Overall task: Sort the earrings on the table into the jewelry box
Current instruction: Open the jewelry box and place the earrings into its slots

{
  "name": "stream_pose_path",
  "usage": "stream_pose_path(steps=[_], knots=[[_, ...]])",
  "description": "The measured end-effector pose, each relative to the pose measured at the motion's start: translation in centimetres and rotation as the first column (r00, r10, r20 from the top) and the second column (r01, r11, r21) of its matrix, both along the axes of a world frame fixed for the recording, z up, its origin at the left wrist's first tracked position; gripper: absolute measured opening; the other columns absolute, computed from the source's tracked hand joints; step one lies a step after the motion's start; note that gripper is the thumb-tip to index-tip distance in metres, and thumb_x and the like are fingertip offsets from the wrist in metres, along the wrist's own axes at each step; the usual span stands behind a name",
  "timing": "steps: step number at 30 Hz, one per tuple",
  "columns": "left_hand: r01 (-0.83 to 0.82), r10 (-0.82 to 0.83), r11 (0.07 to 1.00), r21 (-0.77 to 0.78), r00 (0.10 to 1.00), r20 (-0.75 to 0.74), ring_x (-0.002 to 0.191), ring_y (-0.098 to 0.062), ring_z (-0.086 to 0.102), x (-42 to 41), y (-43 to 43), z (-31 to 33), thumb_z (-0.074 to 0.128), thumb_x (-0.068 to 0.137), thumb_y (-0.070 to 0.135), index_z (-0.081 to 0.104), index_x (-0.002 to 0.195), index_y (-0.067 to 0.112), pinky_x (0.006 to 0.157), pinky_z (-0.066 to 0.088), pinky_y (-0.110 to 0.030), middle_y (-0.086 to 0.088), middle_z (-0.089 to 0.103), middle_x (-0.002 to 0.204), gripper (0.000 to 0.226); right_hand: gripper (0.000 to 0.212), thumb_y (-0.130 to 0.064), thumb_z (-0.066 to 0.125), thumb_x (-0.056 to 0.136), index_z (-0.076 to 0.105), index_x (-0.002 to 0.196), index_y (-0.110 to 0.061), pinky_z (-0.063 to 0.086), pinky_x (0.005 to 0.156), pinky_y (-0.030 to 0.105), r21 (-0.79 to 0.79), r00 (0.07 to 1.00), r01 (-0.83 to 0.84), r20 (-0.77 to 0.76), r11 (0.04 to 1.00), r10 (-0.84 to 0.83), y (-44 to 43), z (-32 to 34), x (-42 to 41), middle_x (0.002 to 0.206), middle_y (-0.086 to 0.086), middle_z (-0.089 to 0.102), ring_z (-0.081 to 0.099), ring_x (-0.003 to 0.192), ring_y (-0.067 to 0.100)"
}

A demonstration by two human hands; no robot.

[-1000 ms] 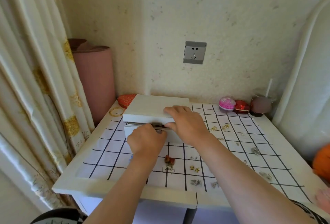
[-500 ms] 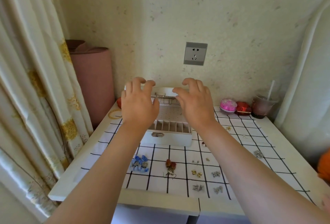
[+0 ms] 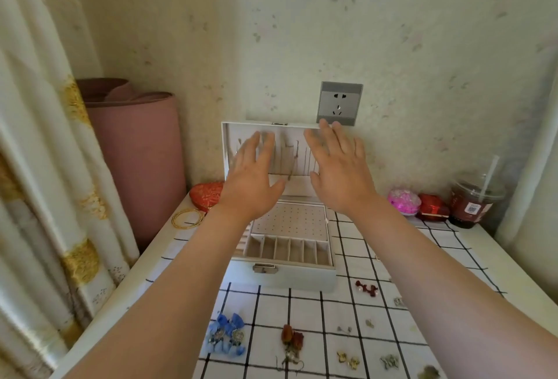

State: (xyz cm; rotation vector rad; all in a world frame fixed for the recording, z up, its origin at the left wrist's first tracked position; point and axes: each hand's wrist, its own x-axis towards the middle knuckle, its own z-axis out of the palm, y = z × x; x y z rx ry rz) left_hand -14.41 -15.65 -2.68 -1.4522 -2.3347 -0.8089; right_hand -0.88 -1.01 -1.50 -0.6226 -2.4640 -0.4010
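Observation:
The white jewelry box (image 3: 280, 276) stands open on the checked table, its lid (image 3: 283, 149) upright against the wall. Inside are a row of small compartments and a perforated panel. My left hand (image 3: 252, 179) and my right hand (image 3: 338, 170) are raised in front of the lid with straight, spread fingers; whether they touch it I cannot tell. Earrings lie on the cloth in front of the box: a blue pair (image 3: 226, 338), a red rose pair (image 3: 292, 339), a dark red pair (image 3: 367, 288), a gold pair (image 3: 347, 359) and several small ones at the right.
A pink rolled mat (image 3: 136, 149) stands at the left by the curtain (image 3: 36, 167). A red pouch (image 3: 206, 194) and gold bangles (image 3: 187, 218) lie behind the box at the left. A pink ball (image 3: 403, 201), a red box (image 3: 431, 208) and a drink cup (image 3: 472, 203) stand at the back right.
The lid has swung from closed to fully upright. Both hands rose with it and now hover flat before it. The view has moved closer to the table.

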Motion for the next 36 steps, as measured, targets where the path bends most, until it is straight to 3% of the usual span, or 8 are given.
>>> stream_pose_path(steps=[3, 7, 14, 18, 22, 27, 32, 36], knots=[[0.054, -0.044, 0.990, -0.127, 0.995, 0.086, 0.151, -0.019, -0.004, 0.2, 1.1, -0.9, 0.054, 0.094, 0.047, -0.002, 0.157, 0.028, 0.122, 0.010, -0.042, 0.001, -0.005, 0.165, 0.086, 0.082, -0.039, 0.056, 0.094, 0.010, 0.159, -0.023, 0.009, 0.120, 0.061, -0.064, 0.997, -0.012, 0.076, 0.998, 0.017, 1.3, -0.6, -0.8, 0.166, 0.012, -0.011, -0.010, 0.153, 0.033], [0.100, -0.088, 0.988, -0.115, 0.991, 0.105, 0.150, -0.017, 0.005, 0.8, 1.7, -1.3, 0.055, 0.094, 0.046, 0.006, 0.157, 0.027, 0.120, 0.019, -0.042, 0.001, 0.006, 0.164, 0.082, 0.078, -0.040, 0.053, 0.096, 0.009, 0.159, -0.029, 0.007, 0.121, 0.058, -0.161, 0.996, -0.041, 0.073, 0.986, 0.053, 1.5, -0.8, -1.1, 0.166, 0.009, -0.016, -0.016, 0.153, 0.028], [0.123, -0.123, 0.992, 0.002, 0.991, 0.057, 0.134, -0.017, 0.034, 2.5, -1.7, -1.0, 0.058, 0.093, 0.041, 0.032, 0.151, 0.026, 0.109, 0.037, -0.037, 0.002, 0.039, 0.145, 0.066, 0.050, -0.031, 0.060, 0.093, 0.051, 0.142, -0.025, 0.030, 0.108, 0.053, -0.103, 0.989, -0.146, -0.042, 0.984, 0.142, -1.6, 0.3, 1.5, 0.158, 0.012, 0.032, 0.028, 0.146, 0.034], [0.124, -0.126, 0.992, 0.035, 0.991, 0.052, 0.110, -0.009, 0.050, 4.4, -5.7, -1.2, 0.061, 0.092, 0.036, 0.049, 0.136, 0.025, 0.092, 0.048, -0.032, 0.006, 0.053, 0.123, 0.047, 0.035, -0.021, 0.057, 0.094, 0.064, 0.128, -0.023, 0.039, 0.089, 0.036, -0.241, 0.967, -0.252, -0.042, 0.937, 0.250, -5.2, 0.2, 3.2, 0.132, 0.004, 0.055, 0.053, 0.117, 0.026], [0.137, -0.133, 0.990, -0.033, 0.986, 0.100, 0.088, -0.004, 0.053, 6.2, -8.9, -1.7, 0.059, 0.092, 0.035, 0.057, 0.120, 0.030, 0.072, 0.044, -0.023, 0.014, 0.055, 0.106, 0.029, 0.025, -0.024, 0.055, 0.097, 0.068, 0.118, -0.026, 0.047, 0.077, 0.030, -0.402, 0.949, -0.290, -0.005, 0.869, 0.314, -8.7, -0.9, 5.3, 0.114, -0.006, 0.060, 0.059, 0.100, 0.015], [0.189, -0.150, 0.965, -0.184, 0.967, 0.207, 0.075, -0.003, 0.053, 8.4, -12.0, -3.0, 0.059, 0.090, 0.035, 0.065, 0.102, 0.033, 0.070, 0.046, -0.022, 0.014, 0.063, 0.094, 0.013, 0.016, -0.027, 0.061, 0.094, 0.074, 0.100, -0.033, 0.050, 0.078, 0.029, -0.566, 0.903, -0.200, 0.210, 0.800, 0.374, -12.6, -1.5, 7.4, 0.095, -0.017, 0.068, 0.062, 0.086, 0.008], [0.289, -0.206, 0.864, -0.413, 0.950, 0.233, 0.088, -0.008, 0.061, 10.5, -12.6, -4.1, 0.064, 0.084, 0.041, 0.071, 0.104, 0.032, 0.078, 0.053, -0.031, 0.012, 0.068, 0.096, 0.022, 0.026, -0.020, 0.071, 0.088, 0.074, 0.113, -0.027, 0.053, 0.089, 0.031, -0.669, 0.783, 0.048, 0.487, 0.742, 0.388, -14.8, -2.0, 9.2, 0.110, -0.010, 0.070, 0.065, 0.101, 0.013], [0.323, -0.228, 0.817, -0.477, 0.942, 0.248, 0.086, -0.014, 0.063, 11.3, -12.5, -5.2, 0.068, 0.082, 0.039, 0.074, 0.104, 0.031, 0.075, 0.053, -0.030, 0.006, 0.070, 0.093, 0.024, 0.031, -0.026, 0.079, 0.083, 0.074, 0.114, -0.023, 0.053, 0.089, 0.029, -0.668, 0.739, 0.133, 0.559, 0.732, 0.376, -15.1, -2.9, 9.2, 0.112, -0.007, 0.070, 0.065, 0.100, 0.016]])
